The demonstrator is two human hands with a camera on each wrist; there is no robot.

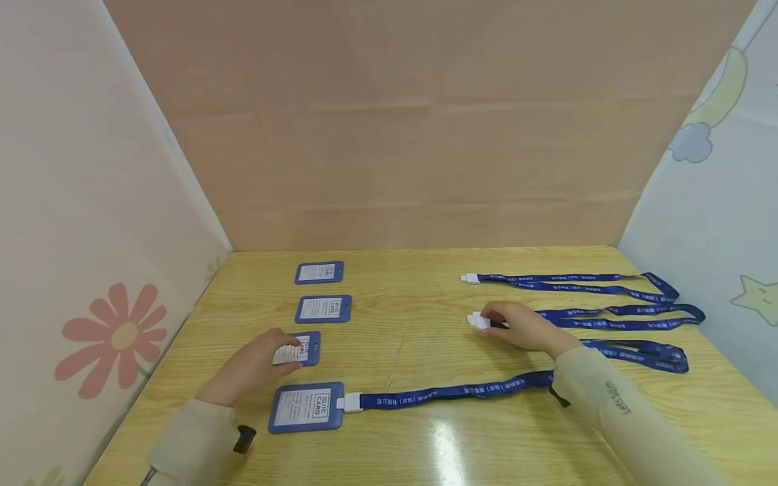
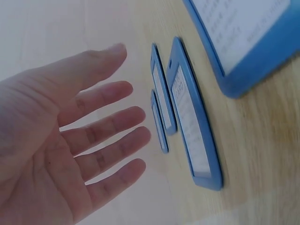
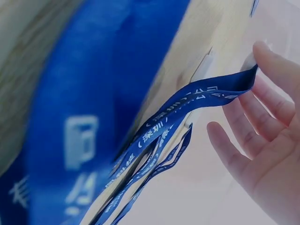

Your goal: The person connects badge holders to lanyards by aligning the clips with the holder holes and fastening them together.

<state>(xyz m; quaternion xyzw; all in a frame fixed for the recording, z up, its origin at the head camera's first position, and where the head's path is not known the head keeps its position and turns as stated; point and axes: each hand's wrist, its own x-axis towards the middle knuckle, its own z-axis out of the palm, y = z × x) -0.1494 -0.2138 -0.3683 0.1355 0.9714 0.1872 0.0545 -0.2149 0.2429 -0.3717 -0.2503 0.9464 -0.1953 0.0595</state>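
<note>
My left hand [image 1: 261,361] hovers over a blue ID card holder [image 1: 310,348], partly covering it in the head view. In the left wrist view its fingers [image 2: 117,124] are spread and hold nothing. My right hand [image 1: 516,324] pinches the white clip end of a blue lanyard [image 3: 211,93] between thumb and fingers, and the strap sags from there towards the table. Another lanyard's white clip [image 3: 204,65] shows behind it in the right wrist view. Nearest me, a larger-looking card holder [image 1: 306,408] is joined by a white clip [image 1: 352,403] to an outstretched blue lanyard [image 1: 444,396].
Two more card holders, one in the middle [image 1: 323,309] and one farther back [image 1: 319,272], lie in the left column. Toward the right back lies a folded lanyard [image 1: 577,278]. Pale walls [image 1: 109,202] border the wooden table [image 1: 401,445] on both sides, with a brown panel [image 1: 413,135] behind.
</note>
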